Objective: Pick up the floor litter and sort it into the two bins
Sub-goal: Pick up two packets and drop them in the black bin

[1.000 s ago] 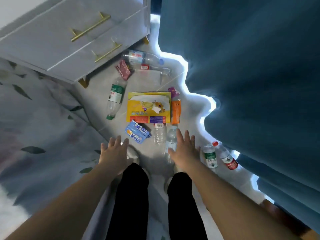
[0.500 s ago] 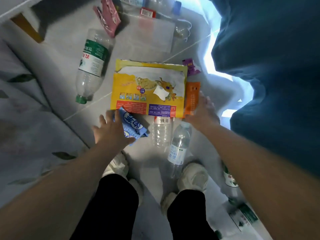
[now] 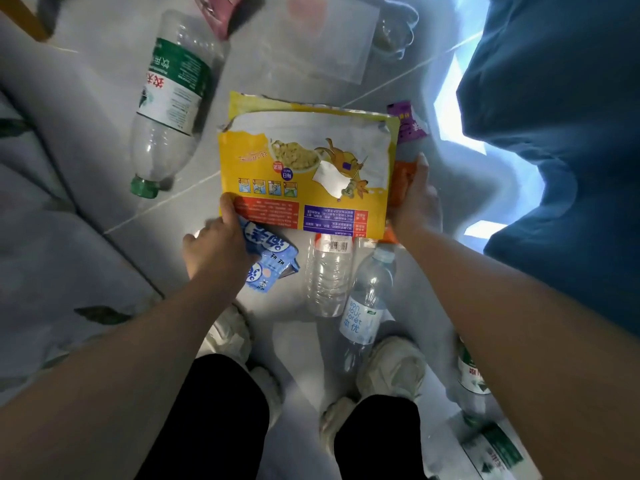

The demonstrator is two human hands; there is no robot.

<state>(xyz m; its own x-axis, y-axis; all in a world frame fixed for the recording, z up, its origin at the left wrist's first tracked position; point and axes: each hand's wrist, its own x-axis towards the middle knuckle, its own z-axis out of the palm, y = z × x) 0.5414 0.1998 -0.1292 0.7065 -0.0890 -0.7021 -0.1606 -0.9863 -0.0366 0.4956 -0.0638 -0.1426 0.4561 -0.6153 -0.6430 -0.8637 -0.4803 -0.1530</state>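
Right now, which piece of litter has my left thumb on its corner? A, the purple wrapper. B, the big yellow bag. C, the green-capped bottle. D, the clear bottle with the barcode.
B: the left hand grips the near left corner of the yellow bag, with its thumb lying on top of the printed face.

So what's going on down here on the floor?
A person bends over scattered litter. The left hand pinches the near corner of the yellow bag. The right hand is at its right edge, over an orange packet, grip unclear. Bottles and a blue wrapper lie around.
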